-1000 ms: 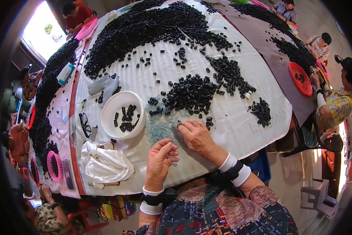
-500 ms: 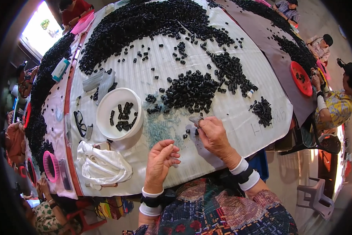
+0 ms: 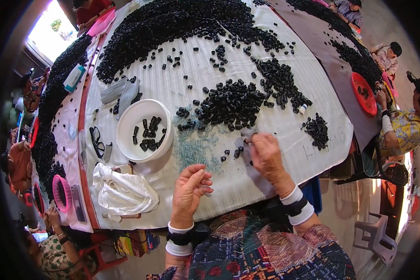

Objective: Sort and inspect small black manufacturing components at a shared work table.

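Black pieces (image 3: 231, 105) heaped mid-frame; the upper heap (image 3: 177, 28) runs off the top edge.
Left hand (image 3: 190, 187) loosely half-curled; right hand (image 3: 267, 156) bent, blurred, its hold unclear.

Right hand (image 3: 267, 156) blurred at fingertips, black heap (image 3: 172, 28) cut off above

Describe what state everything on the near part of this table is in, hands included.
left hand, half open, nothing visibly held
right hand, curled, grip unclear
black pieces, loose, mostly heaped, some in the bowl
white bowl, upright, partly filled
white cloth, crumpled
eyeglasses, unworn
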Demonstrator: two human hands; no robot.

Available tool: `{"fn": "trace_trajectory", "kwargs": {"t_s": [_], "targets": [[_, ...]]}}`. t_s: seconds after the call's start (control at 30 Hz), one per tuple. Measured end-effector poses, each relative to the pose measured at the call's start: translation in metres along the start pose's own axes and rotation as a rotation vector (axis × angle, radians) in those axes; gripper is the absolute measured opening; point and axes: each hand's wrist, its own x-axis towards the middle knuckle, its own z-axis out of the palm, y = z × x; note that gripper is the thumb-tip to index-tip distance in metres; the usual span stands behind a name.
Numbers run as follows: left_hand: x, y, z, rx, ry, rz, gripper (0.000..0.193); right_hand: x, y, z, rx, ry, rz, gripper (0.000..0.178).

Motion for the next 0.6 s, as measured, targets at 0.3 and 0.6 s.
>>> {"fn": "trace_trajectory", "kwargs": {"t_s": [0.3, 0.6], "targets": [[0.007, -0.005, 0.011, 0.048, -0.041, -0.040, 0.017, 0.003, -0.019, -0.005, 0.061, -0.046, -0.123, 0.029], [0.006, -0.009, 0.017, 0.086, -0.035, -0.025, 0.019, 0.006, -0.009, 0.007, 0.018, -0.192, -0.272, 0.035]]}}
